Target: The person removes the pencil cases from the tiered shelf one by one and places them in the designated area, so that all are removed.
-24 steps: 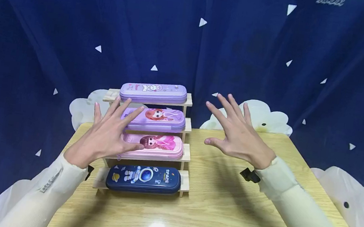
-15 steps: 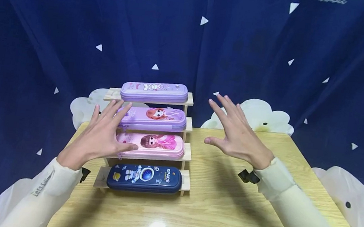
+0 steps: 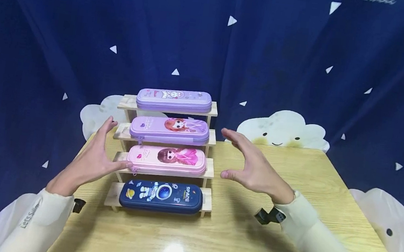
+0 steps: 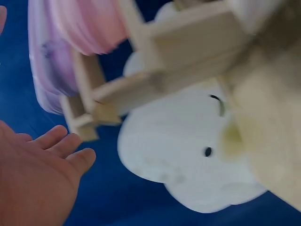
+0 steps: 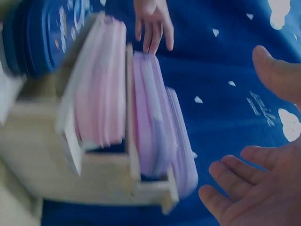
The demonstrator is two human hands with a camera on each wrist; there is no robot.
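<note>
The left hand is hovering beside the rack, spread, holding nothing. Four cases are resting on it, probably light, stiff, slick, best held by the ends. The right hand is hovering opposite, likewise spread.

Wooden four-step rack upright, about 10 o'clock on table — one closed case per step, lying lengthwise, print up. At 12 o'clock, lilac case, white cartoon animal. Toward 6 from there: purple case, red-haired girl; pink case, brown-haired girl; then navy case at 6 — astronaut, "SPACE" lettering.
</note>
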